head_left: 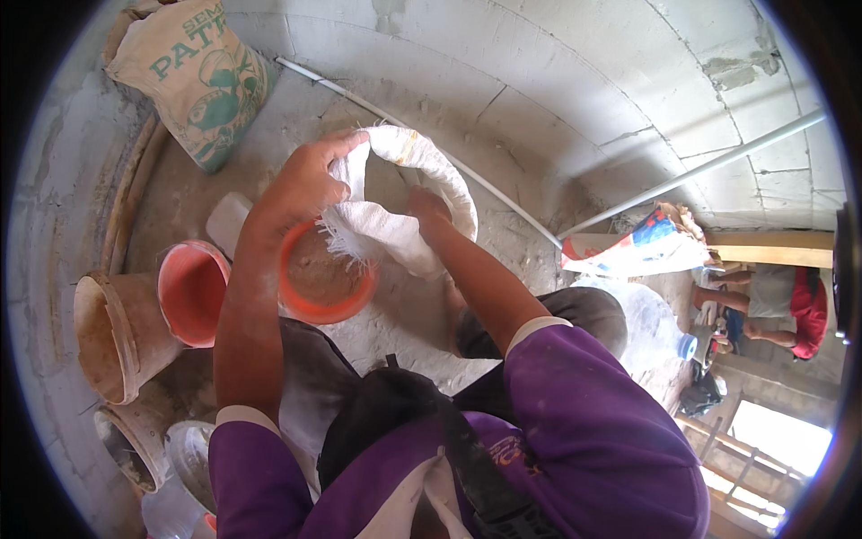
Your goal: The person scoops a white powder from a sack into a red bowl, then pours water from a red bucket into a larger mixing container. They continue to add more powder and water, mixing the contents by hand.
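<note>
A brown paper sack (202, 99) with green printing stands against the grey block wall (575, 63) at a building site, with a pale container (229, 220), partly hidden, on the floor near it. Close by are a red bucket (191, 292) and a worn beige bucket (151, 334), with another dingy bucket (145, 440) below. A slim white pipe (422, 142) and a second pale pole (691, 172) nearly meet beside a red, white and blue bag (637, 246). At right, a large clear jug (633, 328) wears a blue cap (687, 348); beyond it, a co-worker in a red shirt (810, 314) appears near a bright window opening (781, 436).
</note>
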Motion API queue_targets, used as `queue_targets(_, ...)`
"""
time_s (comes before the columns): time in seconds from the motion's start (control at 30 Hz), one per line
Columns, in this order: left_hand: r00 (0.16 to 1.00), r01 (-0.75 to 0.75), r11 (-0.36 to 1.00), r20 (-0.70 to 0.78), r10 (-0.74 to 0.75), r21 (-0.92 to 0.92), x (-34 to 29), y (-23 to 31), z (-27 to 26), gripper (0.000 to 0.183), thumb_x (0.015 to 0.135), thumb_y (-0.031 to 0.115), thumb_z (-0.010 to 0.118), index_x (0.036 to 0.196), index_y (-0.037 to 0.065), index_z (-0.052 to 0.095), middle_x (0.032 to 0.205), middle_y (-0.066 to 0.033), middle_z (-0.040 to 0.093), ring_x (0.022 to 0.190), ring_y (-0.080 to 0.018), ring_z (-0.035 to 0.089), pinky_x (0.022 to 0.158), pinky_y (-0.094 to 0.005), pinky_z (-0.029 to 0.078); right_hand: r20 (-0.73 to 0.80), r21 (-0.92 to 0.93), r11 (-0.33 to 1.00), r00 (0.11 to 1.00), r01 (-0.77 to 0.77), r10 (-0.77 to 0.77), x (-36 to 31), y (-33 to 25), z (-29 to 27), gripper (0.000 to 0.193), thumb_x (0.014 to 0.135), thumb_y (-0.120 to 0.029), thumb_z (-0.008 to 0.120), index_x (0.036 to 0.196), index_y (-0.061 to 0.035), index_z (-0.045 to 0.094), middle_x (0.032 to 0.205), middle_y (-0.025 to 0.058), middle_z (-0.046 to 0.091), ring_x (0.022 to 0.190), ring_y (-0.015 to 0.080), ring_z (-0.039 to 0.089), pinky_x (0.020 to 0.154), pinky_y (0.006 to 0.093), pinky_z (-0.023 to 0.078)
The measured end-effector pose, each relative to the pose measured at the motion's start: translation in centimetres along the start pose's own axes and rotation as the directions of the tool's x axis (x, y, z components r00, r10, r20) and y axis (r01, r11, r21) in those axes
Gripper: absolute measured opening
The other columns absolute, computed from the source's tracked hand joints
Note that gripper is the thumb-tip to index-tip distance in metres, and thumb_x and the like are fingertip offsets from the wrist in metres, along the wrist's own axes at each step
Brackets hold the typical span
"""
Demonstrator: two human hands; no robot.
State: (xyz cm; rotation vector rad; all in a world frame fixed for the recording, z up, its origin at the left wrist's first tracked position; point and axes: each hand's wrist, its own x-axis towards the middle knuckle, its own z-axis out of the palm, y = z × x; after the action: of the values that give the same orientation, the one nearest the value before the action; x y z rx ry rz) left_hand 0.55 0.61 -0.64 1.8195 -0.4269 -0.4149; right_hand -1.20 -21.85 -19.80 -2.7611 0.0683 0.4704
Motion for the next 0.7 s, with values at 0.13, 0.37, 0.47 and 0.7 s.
queue_targets(0.13, 0.999, -0.003, 1.0, 0.04, 0.004, -0.03, 0.1, 0.4, 0.6, 0.069, 0.062, -0.013, 0.049, 0.131, -0.007, 0.045, 0.137, -0.0122, 0.046, 0.122, -0.0167, 0.045, 0.102, -0.0241, 0.031, -0.014, 0.099, 0.977, 0.982, 0.188, -0.188, -0.3, 3.4, 1.6, 0.022, 0.088, -0.017, 0.048, 0.1, -0.0054, 0.061, 0.106, 0.0184, 0.062, 0.1, 0.0347, 0.06, 0.083, 0.0438, 0.047)
queue_targets(0.37, 0.999, -0.008, 1.0, 0.048, 0.009, -0.012, 0.8, -0.3, 0.6, 0.069, 0.062, -0.013, 0.048, 0.131, -0.006, 0.046, 0.136, -0.0122, 0.047, 0.122, -0.0169, 0.044, 0.102, -0.0241, 0.03, 0.224, 0.134, 0.965, 0.942, 0.223, -0.249, -1.3, 2.6, 0.1, 0.026, 0.081, -0.022, 0.055, 0.096, -0.0049, 0.066, 0.101, 0.0195, 0.065, 0.102, 0.0332, 0.06, 0.085, 0.043, 0.047)
queue_targets(0.47, 0.997, -0.021, 1.0, 0.079, 0.021, -0.002, 1.0, -0.1, 0.8, 0.07, 0.062, -0.013, 0.048, 0.131, -0.005, 0.046, 0.136, -0.012, 0.048, 0.121, -0.0166, 0.045, 0.102, -0.0236, 0.031, 0.364, 0.111, 0.974, 0.905, 0.196, -0.223, -0.7, 3.3, 1.3, 0.029, 0.08, -0.025, 0.056, 0.099, -0.0072, 0.067, 0.103, 0.0179, 0.065, 0.103, 0.0331, 0.06, 0.086, 0.0426, 0.047)
queue_targets(0.7, 0.994, 0.03, 0.999, 0.1, -0.034, 0.041, 1.1, 0.8, 1.0, 0.07, 0.063, -0.013, 0.049, 0.131, -0.001, 0.047, 0.136, -0.0107, 0.048, 0.119, -0.0158, 0.048, 0.099, -0.024, 0.034, 0.353, 0.664, 0.746, 0.865, 0.038, -0.358, -1.9, 3.9, 0.7, 0.031, 0.081, -0.028, 0.062, 0.103, -0.0067, 0.067, 0.097, 0.0148, 0.066, 0.095, 0.0287, 0.062, 0.087, 0.0386, 0.046)
